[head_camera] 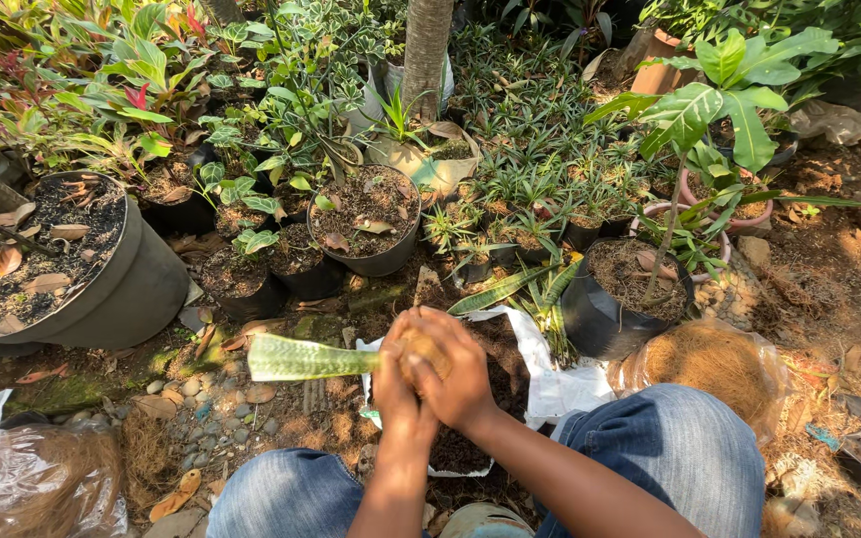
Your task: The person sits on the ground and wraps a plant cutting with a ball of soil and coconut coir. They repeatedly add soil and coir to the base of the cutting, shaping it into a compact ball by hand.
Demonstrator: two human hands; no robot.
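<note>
Seated among nursery pots, knees in blue jeans [670, 448] at the bottom of the frame. Both forearms raised from lower centre, meeting at mid-frame over a white bag of dark soil [540, 369]. Right hand [455, 374] cupped on top, left hand [396, 384] beneath, fingers wrapped together. Each grip closed around the brown, fibrous root end of a snake plant cutting [306, 359]. Leaf flat, broad, mottled green, pointing left, cut square at its tip. Left of frame, large grey pot [137, 284]; right of centre, black pot [600, 319] and heap of coconut fibre [715, 364].
</note>
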